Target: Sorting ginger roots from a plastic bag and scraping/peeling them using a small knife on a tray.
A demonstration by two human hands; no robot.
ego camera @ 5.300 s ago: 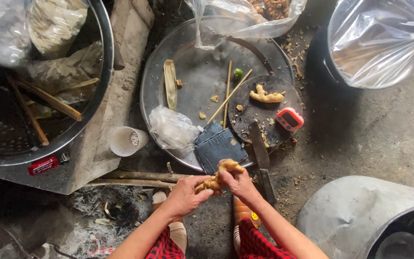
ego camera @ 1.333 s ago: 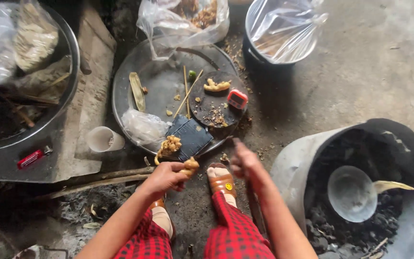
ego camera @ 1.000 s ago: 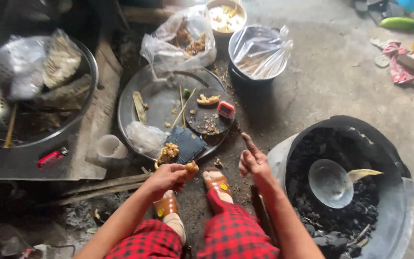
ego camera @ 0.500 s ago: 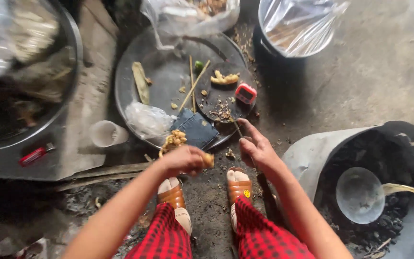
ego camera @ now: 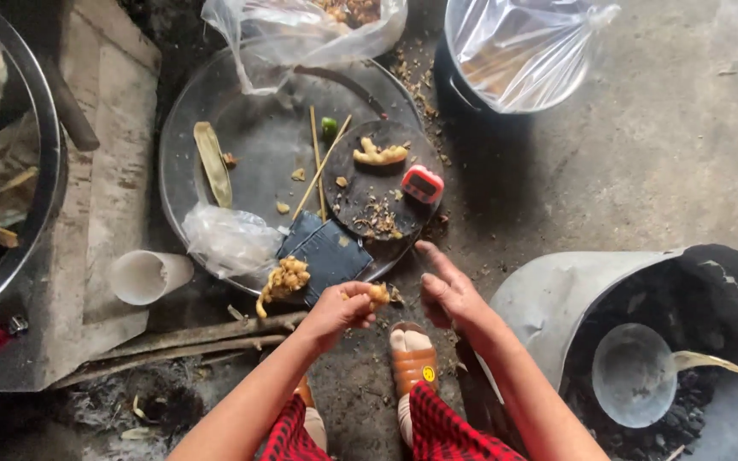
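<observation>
Two bare hands meet low in the view, above a sandalled foot. The left hand is closed around a small knobbly piece of ginger, fingers curled tight, the yellow root poking out toward the right. The right hand is empty, its fingers loosely spread and half open, touching nothing. A second ago that hand was gripping a knife near the ginger; now it has let go and hangs just beside the root, while the left hand's hold is unchanged. That suggests, as a judgement, that the cutting or scraping is paused and the ginger is only being held.

Just above the left hand, a heap of peeled ginger bits lies on a dark blue cloth at the near rim of a big round metal tray. On the tray sit a dark round board with another ginger root and a small red object, some thin sticks, and a crumpled clear bag. A white cup lies on its side left of the tray.

Where the knife now lies cannot be made out. The bag-lined bucket at the top and the charcoal tub at the right are cut off by the frame, and the pan at the far left is mostly out of view.
</observation>
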